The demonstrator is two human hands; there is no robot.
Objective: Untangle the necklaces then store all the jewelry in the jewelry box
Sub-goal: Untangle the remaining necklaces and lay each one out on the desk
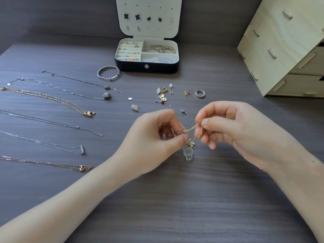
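Left grip (154, 137): I'm pinching the silver chain (178, 131) beside the knot (186, 131).
Right grip (242, 130): I'm pinching the gold chain (199, 122).
Care: I'm aiming to tease loops loose, not yank.

tangled gold and silver chains (188, 131): lifted, pendants dangling | six necklaces (89, 114): laid out left | jewelry box (131, 67): open
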